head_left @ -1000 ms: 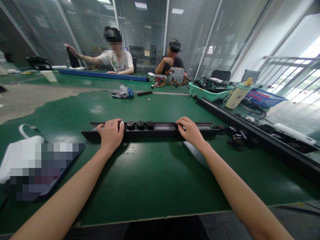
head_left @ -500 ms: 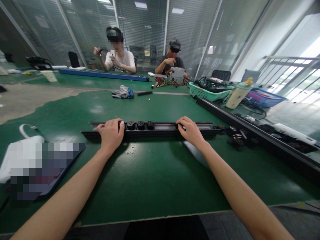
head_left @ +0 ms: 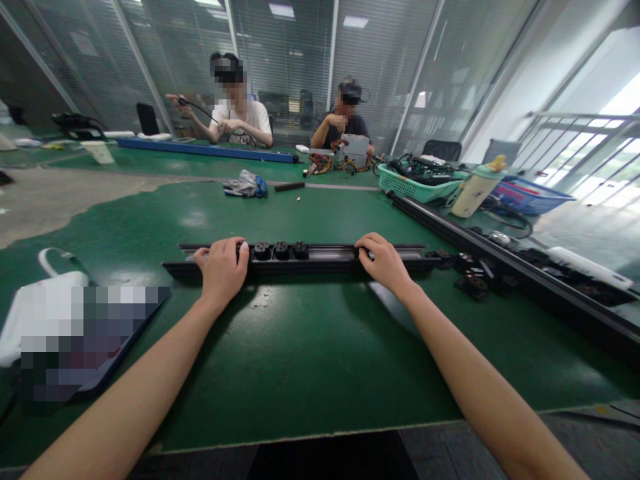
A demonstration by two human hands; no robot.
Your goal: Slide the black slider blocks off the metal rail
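A long black metal rail [head_left: 330, 267] with an open channel lies crosswise on the green table in front of me. Three round-topped black socket modules [head_left: 281, 251] sit side by side in its channel, left of the middle. My left hand [head_left: 223, 265] is closed over the rail's left part. Its fingertips rest by another black module, mostly hidden under them. Farther right, my right hand [head_left: 379, 257] is closed at the channel, pinching a small black module [head_left: 358, 253] that is largely covered by the fingers. Between the two hands part of the channel shows its grey floor.
Loose black parts [head_left: 473, 280] lie off the rail's right end, beside a longer black rail [head_left: 505, 260]. A green basket [head_left: 417, 187] of cables and a pale bottle [head_left: 475, 192] stand behind. Gloves [head_left: 246, 185] lie farther back. Two people sit across the table.
My right hand has slid slightly to the right along the channel. My left hand and the rail stay put. One person opposite has stretched a cable out to the left.
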